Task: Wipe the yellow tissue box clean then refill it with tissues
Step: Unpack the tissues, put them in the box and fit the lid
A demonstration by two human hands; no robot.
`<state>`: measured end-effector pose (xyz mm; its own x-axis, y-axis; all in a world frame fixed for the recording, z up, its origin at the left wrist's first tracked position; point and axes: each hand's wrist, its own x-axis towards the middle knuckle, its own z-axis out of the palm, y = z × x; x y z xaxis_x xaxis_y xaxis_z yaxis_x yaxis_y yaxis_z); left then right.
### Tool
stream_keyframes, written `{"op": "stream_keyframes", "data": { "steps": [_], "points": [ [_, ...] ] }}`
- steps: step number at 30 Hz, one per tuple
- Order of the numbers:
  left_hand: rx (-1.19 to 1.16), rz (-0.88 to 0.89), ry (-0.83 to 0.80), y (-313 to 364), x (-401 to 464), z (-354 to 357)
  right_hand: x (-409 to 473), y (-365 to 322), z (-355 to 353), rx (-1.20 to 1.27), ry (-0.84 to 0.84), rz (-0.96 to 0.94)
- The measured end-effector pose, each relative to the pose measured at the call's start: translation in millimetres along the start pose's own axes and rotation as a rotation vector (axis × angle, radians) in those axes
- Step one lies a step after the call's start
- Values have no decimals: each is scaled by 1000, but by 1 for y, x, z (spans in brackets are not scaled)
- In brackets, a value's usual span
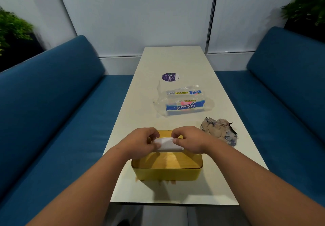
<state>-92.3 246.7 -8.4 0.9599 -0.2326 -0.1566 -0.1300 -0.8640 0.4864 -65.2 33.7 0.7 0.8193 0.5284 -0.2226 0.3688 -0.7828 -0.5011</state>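
The yellow tissue box stands near the front of the table with its wooden lid on top. A white tissue sticks up from the middle of the lid. My left hand pinches the tissue's left end and my right hand pinches its right end, both just above the lid. The clear tissue wrapper with blue print lies further back on the table, looking emptied. A crumpled cloth lies to the right of the box.
The long white table runs away from me between two blue sofas. A round purple sticker lies behind the wrapper. Plants stand in the far corners on both sides.
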Motion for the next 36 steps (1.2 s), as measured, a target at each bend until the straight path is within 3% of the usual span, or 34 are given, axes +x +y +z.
{"op": "stream_keyframes", "data": {
  "steps": [3, 28, 36],
  "points": [
    [68, 9, -17, -1, 1, -2, -1, 0, -2, 22, -10, 8],
    [-220, -112, 36, -7, 6, -12, 4, 0, -6, 154, 77, 61],
    [-196, -119, 42, -3, 3, -14, 2, 1, -7, 121, 64, 70]
  ]
}}
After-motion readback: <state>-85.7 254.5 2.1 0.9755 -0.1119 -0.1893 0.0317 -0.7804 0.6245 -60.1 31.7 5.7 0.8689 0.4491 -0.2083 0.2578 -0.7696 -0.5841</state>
